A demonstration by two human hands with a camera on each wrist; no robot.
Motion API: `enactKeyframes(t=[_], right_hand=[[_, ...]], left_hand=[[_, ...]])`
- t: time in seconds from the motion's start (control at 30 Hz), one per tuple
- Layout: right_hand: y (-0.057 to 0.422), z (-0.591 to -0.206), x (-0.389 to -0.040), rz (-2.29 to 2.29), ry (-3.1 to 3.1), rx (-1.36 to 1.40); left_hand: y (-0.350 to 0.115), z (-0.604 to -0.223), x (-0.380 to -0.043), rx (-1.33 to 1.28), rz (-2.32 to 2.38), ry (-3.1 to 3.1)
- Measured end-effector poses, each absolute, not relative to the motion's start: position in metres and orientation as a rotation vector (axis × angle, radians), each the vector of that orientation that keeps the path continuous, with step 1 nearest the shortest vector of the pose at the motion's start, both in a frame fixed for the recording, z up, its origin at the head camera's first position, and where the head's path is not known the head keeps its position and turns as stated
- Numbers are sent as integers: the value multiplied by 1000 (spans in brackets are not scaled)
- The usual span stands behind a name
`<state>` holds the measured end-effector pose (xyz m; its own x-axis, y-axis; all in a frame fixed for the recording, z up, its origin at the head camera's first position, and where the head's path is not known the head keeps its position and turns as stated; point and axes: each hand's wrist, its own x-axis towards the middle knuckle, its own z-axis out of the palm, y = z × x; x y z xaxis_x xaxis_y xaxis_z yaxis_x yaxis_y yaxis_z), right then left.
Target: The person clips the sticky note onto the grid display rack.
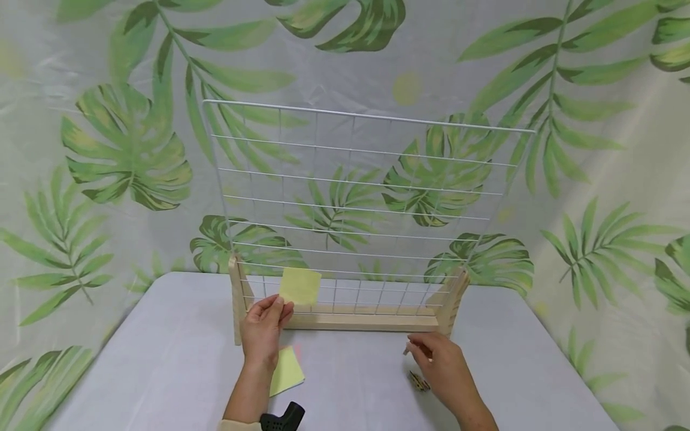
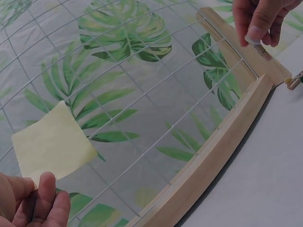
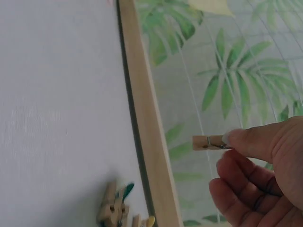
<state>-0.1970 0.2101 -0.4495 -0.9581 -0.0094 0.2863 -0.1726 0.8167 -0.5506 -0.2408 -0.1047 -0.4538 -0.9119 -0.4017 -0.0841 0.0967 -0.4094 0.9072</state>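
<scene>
My left hand (image 1: 264, 332) pinches a yellow sticky note (image 1: 299, 286) by its lower left corner, in front of the white wire grid (image 1: 350, 206). In the left wrist view the note (image 2: 52, 142) overlaps the wires, with thumb and finger at its lower edge. Between thumb and forefinger my right hand (image 1: 444, 365) holds a small wooden clothespin (image 3: 208, 142), whose free end points out from the fingertips. Below that hand lies a small pile of wooden clothespins (image 1: 418, 382) on the table. A stack of sticky notes (image 1: 287, 371), yellow on top, is partly behind my left forearm.
The grid stands in a wooden base (image 1: 361, 322) with an upright wooden foot at either end. A white cloth covers the table (image 1: 172, 353). Behind hangs a leaf-patterned curtain (image 1: 345, 72). A black device (image 1: 284, 417) sits at my left wrist.
</scene>
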Motion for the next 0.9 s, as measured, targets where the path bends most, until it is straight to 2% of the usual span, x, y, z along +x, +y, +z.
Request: enactKeyframes(t=[0.23,0.9], right_hand=[[180,-441,-200,908,-2596,298],[101,-380,-229,941,-2336,589]], left_hand=[[-102,-456,-242,449,-2381,-1464],[-97,-460,-242,470,-2400,-1465]])
